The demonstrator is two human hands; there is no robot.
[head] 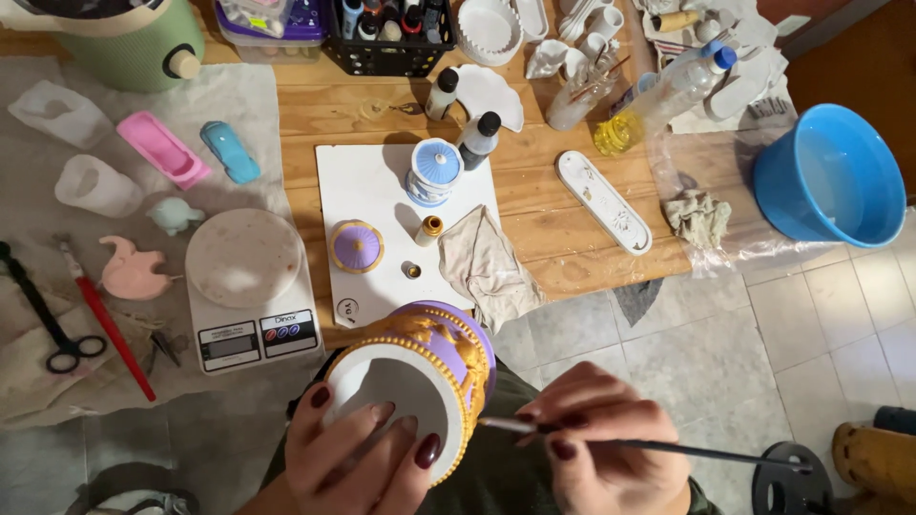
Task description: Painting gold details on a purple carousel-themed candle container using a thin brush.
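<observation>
My left hand (358, 453) grips a round lilac jar (425, 367) with raised gold ornament, tipped so its white inside faces me. My right hand (601, 443) pinches a thin black-handled paintbrush (668, 448); the brush tip touches the jar's gold rim at its right side. On the white board (367, 186) above lie the jar's lilac and gold lid (357, 246), a small gold paint bottle (430, 228) with its cap (412, 271) off, and a blue and white lidded jar (434, 172).
A stained rag (487, 262) lies beside the board. A kitchen scale (248, 286), scissors (43, 315), a red brush (105, 319) and small cast figures sit at the left. At the right, a blue bowl (830, 176) stands on plastic. Paint bottles and white moulds crowd the table's far edge.
</observation>
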